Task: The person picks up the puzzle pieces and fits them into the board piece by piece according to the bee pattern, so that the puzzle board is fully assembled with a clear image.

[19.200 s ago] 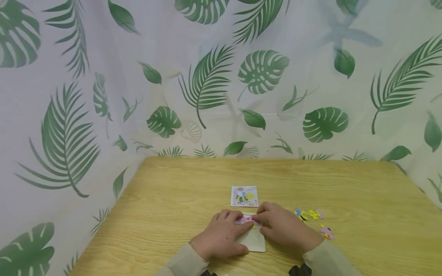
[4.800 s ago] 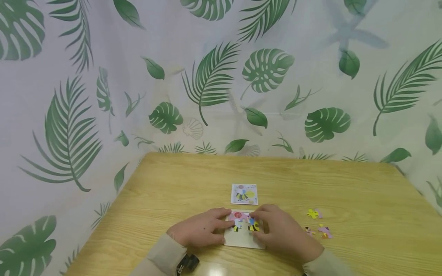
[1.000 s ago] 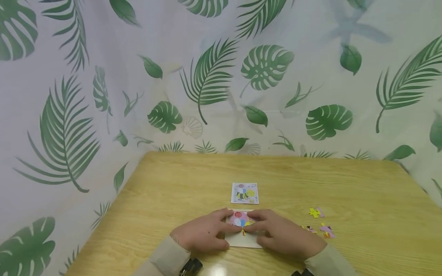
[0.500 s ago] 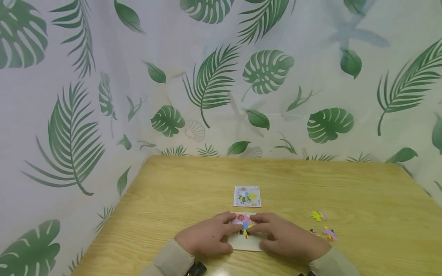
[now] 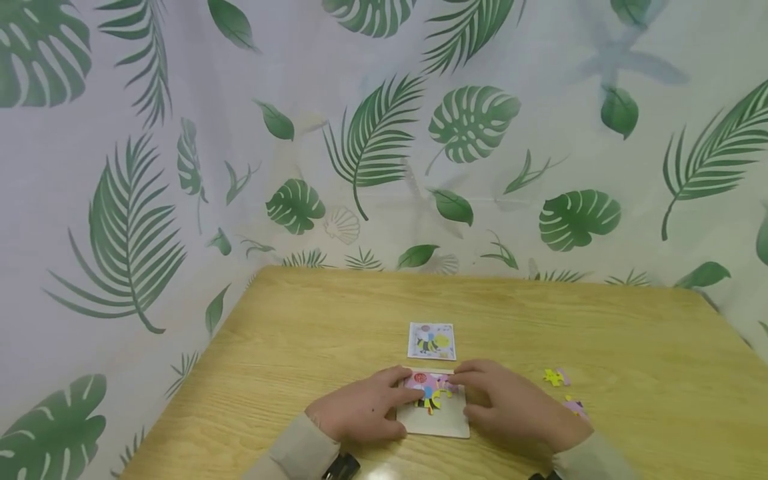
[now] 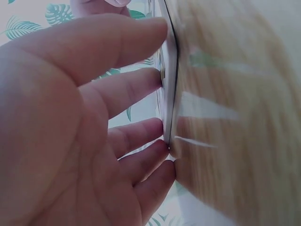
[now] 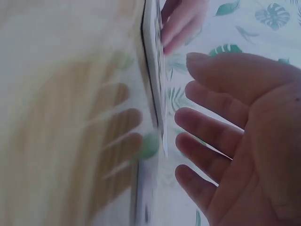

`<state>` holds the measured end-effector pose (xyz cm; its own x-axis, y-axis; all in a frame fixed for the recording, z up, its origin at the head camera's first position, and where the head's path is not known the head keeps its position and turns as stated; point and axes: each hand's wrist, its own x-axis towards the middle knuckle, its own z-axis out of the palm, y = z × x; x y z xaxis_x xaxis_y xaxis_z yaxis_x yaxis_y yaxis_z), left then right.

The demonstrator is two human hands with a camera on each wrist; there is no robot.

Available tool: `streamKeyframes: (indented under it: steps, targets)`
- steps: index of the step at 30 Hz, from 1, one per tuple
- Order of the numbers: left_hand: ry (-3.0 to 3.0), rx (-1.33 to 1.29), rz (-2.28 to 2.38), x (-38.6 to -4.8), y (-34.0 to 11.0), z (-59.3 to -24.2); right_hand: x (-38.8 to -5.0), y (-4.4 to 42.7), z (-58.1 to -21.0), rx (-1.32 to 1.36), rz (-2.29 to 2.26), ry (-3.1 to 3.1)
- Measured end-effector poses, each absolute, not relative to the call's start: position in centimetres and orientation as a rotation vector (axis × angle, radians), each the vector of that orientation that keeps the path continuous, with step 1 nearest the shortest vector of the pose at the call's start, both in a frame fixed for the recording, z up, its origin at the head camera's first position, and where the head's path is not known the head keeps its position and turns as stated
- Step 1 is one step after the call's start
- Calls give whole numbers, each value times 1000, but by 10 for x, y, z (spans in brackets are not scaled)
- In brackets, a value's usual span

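Observation:
On the table lies a pale puzzle board (image 5: 432, 427), partly filled with joined jigsaw pieces (image 5: 427, 395) in pink, yellow, black and blue that show part of a bee. My left hand (image 5: 366, 407) rests over the board's left side, its index fingertip on the pieces. In the left wrist view the left thumb (image 6: 141, 40) and extended fingers meet the board's edge. My right hand (image 5: 519, 403) is over the board's right side, index fingertip near the pink upper-right piece. In the right wrist view the relaxed right fingers (image 7: 207, 122) stand apart from the board, holding nothing.
A picture card (image 5: 432, 341) of the whole bee lies just behind the board. To the right are a loose yellow-and-pink piece (image 5: 556, 377) and a purple piece (image 5: 576, 405) partly behind the right hand. A leaf-print curtain (image 5: 384, 133) hangs behind the wooden table (image 5: 300, 320).
Bee pieces have joined the pink ones on the board since the oldest frame. In the last half second the right hand has drawn back rightward, uncovering pieces; the left stays.

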<state>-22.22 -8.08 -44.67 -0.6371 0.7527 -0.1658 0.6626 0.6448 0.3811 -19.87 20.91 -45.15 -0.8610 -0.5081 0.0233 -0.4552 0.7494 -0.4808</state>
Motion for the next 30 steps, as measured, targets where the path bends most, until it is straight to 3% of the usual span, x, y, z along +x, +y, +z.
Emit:
streamKeyframes:
  steps: [30]
  targets:
    - [2539,1159,406,-224,-83,-449,-201,331,-458,-522,-732,3035]
